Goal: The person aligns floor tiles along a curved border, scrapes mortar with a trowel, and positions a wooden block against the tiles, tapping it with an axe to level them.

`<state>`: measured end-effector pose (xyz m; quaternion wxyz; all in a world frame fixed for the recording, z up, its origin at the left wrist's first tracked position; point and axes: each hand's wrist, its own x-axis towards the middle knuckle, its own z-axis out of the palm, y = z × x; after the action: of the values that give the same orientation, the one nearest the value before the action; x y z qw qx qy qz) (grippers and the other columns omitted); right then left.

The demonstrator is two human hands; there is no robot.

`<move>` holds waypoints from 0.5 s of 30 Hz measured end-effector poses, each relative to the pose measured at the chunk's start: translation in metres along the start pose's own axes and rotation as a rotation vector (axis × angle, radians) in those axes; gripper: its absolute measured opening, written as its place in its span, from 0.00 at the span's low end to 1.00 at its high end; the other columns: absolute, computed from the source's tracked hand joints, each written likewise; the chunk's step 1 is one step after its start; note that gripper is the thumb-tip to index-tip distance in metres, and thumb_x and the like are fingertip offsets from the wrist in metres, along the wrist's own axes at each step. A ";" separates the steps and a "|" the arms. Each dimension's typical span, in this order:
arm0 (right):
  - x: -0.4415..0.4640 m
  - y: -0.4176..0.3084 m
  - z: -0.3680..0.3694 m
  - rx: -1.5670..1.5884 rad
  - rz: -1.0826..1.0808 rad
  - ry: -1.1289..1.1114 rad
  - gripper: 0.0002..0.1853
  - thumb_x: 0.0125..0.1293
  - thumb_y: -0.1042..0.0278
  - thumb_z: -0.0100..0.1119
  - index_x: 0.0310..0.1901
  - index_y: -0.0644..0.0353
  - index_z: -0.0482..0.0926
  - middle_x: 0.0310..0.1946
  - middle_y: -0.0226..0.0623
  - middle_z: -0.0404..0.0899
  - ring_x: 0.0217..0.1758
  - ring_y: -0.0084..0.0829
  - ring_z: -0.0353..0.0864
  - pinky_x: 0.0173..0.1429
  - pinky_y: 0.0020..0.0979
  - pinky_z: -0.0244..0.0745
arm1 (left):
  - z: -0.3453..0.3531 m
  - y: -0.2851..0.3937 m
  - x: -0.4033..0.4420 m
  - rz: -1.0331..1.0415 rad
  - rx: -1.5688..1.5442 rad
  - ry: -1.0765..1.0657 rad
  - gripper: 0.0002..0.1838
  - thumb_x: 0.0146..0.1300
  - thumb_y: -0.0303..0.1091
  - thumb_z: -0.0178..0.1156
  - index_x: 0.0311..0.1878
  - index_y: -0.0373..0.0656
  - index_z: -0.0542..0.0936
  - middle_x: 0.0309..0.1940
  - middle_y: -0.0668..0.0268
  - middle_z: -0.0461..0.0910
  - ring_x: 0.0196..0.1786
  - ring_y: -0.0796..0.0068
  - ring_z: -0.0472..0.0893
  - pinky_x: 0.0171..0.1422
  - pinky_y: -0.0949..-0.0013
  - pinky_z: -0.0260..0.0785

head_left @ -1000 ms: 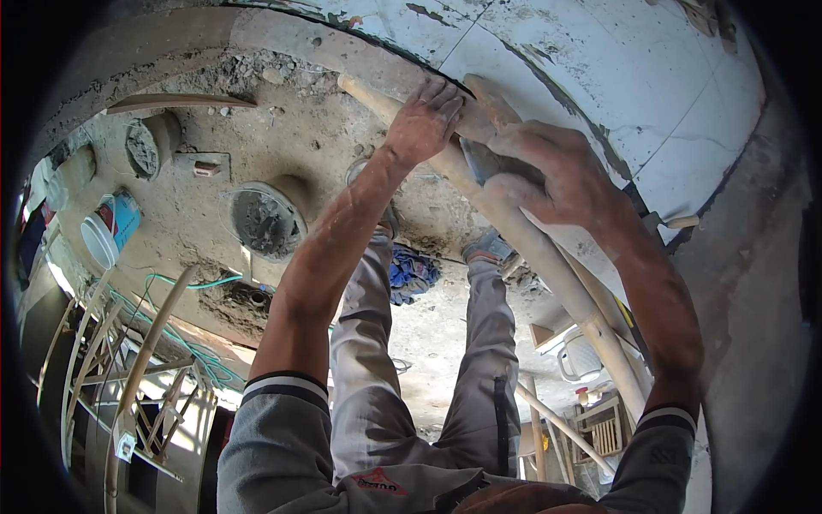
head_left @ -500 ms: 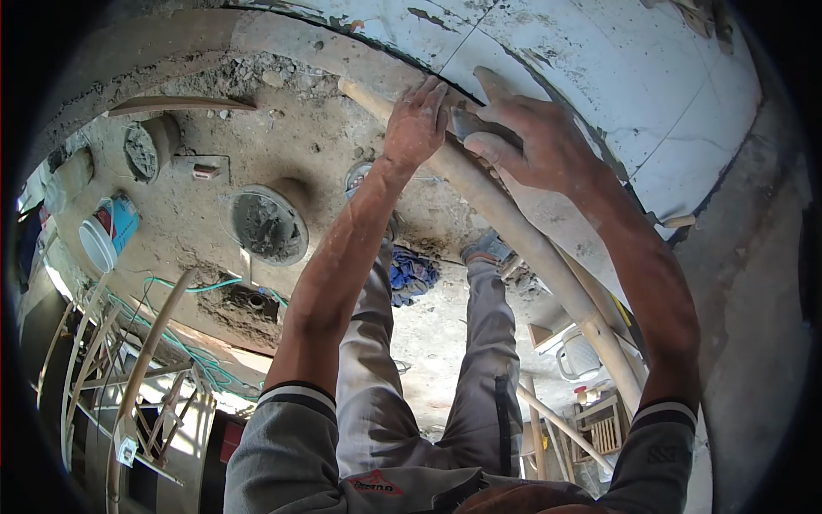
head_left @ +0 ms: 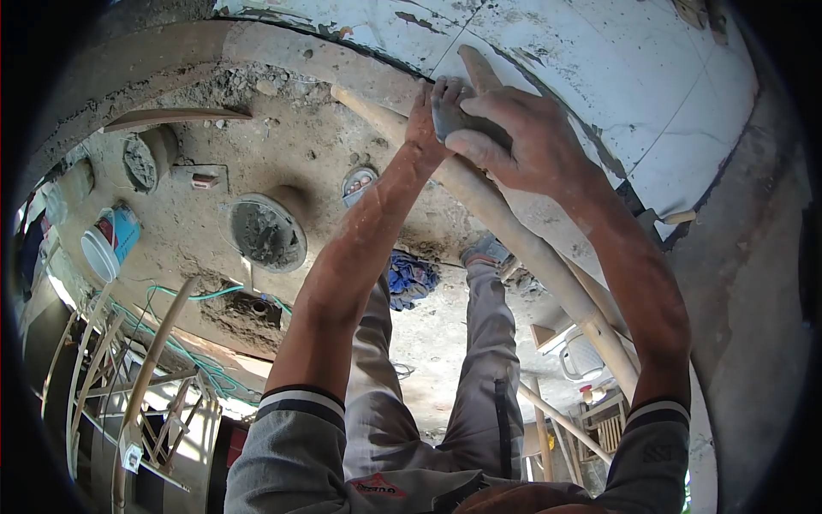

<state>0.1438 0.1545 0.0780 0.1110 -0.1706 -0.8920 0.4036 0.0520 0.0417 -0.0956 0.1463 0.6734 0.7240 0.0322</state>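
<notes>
Gripping a grey tool [head_left: 450,118] in the right hand [head_left: 535,141], with its wooden handle [head_left: 479,68] sticking out beyond the fingers, over the edge of the white tiles [head_left: 634,64]. Holding the left hand [head_left: 425,128] close beside it, fingers partly hidden behind the grey part; cannot tell whether touching it or clasping anything. Just below both hands, slanting down to the right, a long wooden pole [head_left: 531,244]. Down on the ground to the left, a bucket of wet mix [head_left: 267,233]; between that and the pole, a crumpled blue cloth [head_left: 411,278].
</notes>
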 end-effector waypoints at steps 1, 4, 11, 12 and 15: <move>-0.004 0.000 0.001 0.021 -0.118 0.084 0.22 0.61 0.46 0.60 0.38 0.60 0.77 0.23 0.44 0.78 0.27 0.45 0.80 0.33 0.42 0.74 | 0.002 0.003 -0.003 0.049 0.398 -0.021 0.35 0.61 0.55 0.48 0.67 0.46 0.61 0.68 0.58 0.60 0.71 0.56 0.59 0.73 0.42 0.45; -0.008 0.016 0.008 -0.053 0.056 -0.093 0.23 0.61 0.45 0.60 0.38 0.60 0.77 0.22 0.44 0.78 0.27 0.45 0.80 0.33 0.43 0.75 | 0.040 0.009 0.006 -0.200 -1.309 0.042 0.36 0.63 0.59 0.44 0.70 0.50 0.58 0.70 0.58 0.57 0.73 0.57 0.56 0.74 0.43 0.42; -0.009 0.002 0.011 0.038 0.058 -0.069 0.20 0.56 0.53 0.68 0.40 0.62 0.78 0.30 0.46 0.79 0.32 0.44 0.81 0.35 0.38 0.76 | 0.013 0.009 0.012 -0.013 -0.167 -0.038 0.37 0.64 0.62 0.42 0.71 0.52 0.56 0.70 0.59 0.57 0.73 0.58 0.56 0.74 0.43 0.43; -0.003 0.002 0.012 0.025 0.074 -0.039 0.20 0.56 0.53 0.68 0.40 0.62 0.78 0.30 0.46 0.80 0.32 0.44 0.82 0.35 0.38 0.76 | 0.010 0.009 0.012 -0.021 -0.137 -0.067 0.37 0.64 0.62 0.42 0.71 0.52 0.56 0.70 0.59 0.57 0.72 0.58 0.56 0.74 0.43 0.43; -0.002 -0.001 0.009 0.037 0.051 -0.025 0.19 0.57 0.53 0.67 0.40 0.62 0.78 0.30 0.47 0.80 0.33 0.45 0.82 0.36 0.38 0.76 | 0.007 0.008 0.011 -0.027 -0.078 -0.124 0.36 0.64 0.62 0.42 0.70 0.52 0.57 0.70 0.59 0.57 0.72 0.58 0.57 0.73 0.42 0.43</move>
<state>0.1419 0.1468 0.0725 0.0924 -0.1862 -0.8811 0.4247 0.0612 0.0526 -0.1026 0.2175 0.6580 0.7207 0.0166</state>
